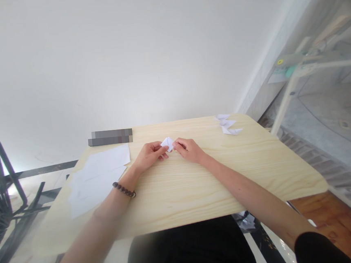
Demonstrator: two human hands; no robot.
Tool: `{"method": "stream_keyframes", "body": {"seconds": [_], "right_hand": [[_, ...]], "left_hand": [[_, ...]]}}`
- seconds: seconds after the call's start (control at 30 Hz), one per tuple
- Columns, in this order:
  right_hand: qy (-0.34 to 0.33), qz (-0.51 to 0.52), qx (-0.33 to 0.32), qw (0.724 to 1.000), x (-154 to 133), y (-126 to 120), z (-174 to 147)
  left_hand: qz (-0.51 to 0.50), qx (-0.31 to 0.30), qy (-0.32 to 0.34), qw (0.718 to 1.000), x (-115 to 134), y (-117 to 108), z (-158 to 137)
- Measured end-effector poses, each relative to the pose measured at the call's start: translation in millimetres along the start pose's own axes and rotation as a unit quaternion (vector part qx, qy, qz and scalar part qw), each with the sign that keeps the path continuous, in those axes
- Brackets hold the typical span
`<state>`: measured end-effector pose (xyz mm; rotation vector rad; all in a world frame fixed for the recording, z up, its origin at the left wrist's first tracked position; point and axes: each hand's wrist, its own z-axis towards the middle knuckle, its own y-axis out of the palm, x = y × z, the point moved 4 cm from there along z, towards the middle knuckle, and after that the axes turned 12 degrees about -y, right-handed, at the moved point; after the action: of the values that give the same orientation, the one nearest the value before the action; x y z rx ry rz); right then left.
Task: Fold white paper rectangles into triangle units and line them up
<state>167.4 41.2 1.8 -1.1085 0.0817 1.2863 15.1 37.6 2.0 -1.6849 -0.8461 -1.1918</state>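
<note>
A small piece of folded white paper [167,142] is held between my two hands above the middle of the wooden table [181,196]. My left hand [151,155] pinches its left side, thumb on top and fingers underneath. On the right side, my right hand [188,148] grips the paper's corner between thumb and bent forefinger. A crease line shows down the paper's face. Toward the back right of the table lie 3 folded white paper shapes with pointed ends, the nearest paper shape [232,131] among them.
White paper sheets [96,177] overlap on the table's left side, by my left forearm. Behind them sits a dark, blurred-out long object [111,137]. A white wall [157,59] rises behind the table. A black chair [1,179] stands at the left, a white metal frame [289,93] at the right.
</note>
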Motion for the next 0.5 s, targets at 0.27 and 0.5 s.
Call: {"method": "stream_keyframes", "body": {"seconds": [0.27,0.5], "right_hand": [[-0.013,-0.002,-0.008,1.0,-3.5,0.0,0.0],[-0.02,-0.005,-0.016,1.0,-4.1,0.8,0.0]], "left_hand": [[0.028,0.009,0.005,1.0,0.7,0.0,-1.0],[0.017,0.023,-0.002,1.0,0.7,1.0,-1.8]]}}
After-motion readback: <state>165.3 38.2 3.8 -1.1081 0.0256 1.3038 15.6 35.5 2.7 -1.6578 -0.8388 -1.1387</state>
